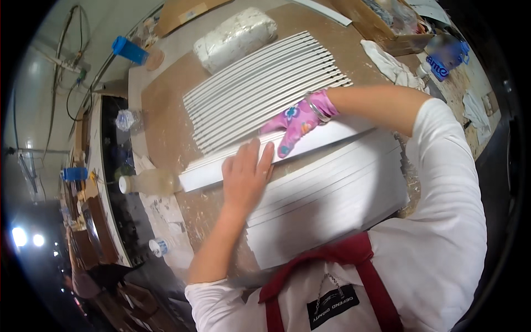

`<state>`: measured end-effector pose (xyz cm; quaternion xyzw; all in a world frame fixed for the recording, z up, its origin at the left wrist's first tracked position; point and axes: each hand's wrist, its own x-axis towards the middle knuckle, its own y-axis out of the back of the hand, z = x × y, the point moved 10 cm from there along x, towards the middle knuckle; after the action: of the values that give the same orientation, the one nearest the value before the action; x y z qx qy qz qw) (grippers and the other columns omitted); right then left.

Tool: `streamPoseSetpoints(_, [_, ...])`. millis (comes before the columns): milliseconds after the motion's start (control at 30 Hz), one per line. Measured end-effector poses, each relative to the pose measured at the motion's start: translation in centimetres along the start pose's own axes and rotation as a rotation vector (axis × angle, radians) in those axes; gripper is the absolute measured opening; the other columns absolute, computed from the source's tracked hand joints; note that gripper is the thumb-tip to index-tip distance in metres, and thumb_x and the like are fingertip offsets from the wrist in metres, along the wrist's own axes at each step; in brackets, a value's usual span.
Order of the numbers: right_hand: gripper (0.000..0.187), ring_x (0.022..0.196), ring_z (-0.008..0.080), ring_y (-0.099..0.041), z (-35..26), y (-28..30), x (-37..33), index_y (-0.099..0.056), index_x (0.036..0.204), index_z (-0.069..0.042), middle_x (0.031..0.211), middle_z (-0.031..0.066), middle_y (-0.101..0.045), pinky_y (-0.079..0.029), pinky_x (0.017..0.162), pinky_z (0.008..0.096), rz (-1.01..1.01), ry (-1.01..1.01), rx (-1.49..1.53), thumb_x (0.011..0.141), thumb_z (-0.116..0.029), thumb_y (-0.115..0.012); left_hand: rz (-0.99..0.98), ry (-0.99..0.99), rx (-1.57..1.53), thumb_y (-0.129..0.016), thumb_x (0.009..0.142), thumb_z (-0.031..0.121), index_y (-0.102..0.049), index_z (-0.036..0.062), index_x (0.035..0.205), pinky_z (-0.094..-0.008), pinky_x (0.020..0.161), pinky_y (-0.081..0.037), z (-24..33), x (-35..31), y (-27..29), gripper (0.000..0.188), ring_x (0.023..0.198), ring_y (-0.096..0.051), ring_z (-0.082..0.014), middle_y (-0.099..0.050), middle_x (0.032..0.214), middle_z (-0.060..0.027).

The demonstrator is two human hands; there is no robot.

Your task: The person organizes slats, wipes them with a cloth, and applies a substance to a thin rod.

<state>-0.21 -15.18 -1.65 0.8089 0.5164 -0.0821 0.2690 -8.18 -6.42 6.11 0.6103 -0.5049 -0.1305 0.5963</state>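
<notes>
A long white strip (210, 173) lies slantwise across the middle of the worktable. My bare left hand (245, 174) rests on its near side, with the fingers stretched out flat. In a pink floral glove, my right hand (298, 126) touches the same strip further right. Its thumb and fingers are spread apart, and the fingertips are partly blurred. Beyond both hands is a row of narrow white slats (260, 83) laid side by side with dark gaps. Closer to my body, wider flat white strips (332, 193) lie edge to edge, partly shaded.
A white wrapped bundle (235, 37) sits at the back. Along the left stand a blue-topped bottle (130, 50), a cloudy jar (149, 181) and a small tub (159, 247). To the right are a white cloth (390, 63), a blue container (444, 60) and a cardboard box (412, 43).
</notes>
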Motion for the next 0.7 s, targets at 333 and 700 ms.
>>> streamPoseSetpoints(333, [0.067,0.124,0.0386,-0.046,-1.6,-3.0,-4.5,-0.047,0.136,-0.013,0.134,0.0195,-0.046,-0.039,0.101,0.0494,0.788,0.341,-1.056,0.076,-0.038,-0.065,-0.346,0.249,-0.257,-0.076,0.073,0.036,-0.045,0.0129,0.138,-0.0463,0.095,-0.037,-4.2,-4.4,-7.4,0.075,0.121,-0.046,-0.0308,-0.043,0.139,-0.0115])
streamPoseSetpoints(700, [0.056,0.136,0.0328,-0.036,4.5,-3.3,-26.7,-0.042,0.14,-0.005,0.143,0.019,-0.043,-0.031,0.112,0.0427,1.284,-0.443,-0.538,0.092,-0.032,-0.057,-0.654,0.288,-0.845,-0.085,0.066,0.03,-0.039,0.0086,0.142,-0.0429,0.102,-0.041,3.8,-1.7,-4.9,0.092,0.126,-0.045,-0.0368,-0.047,0.137,-0.0198])
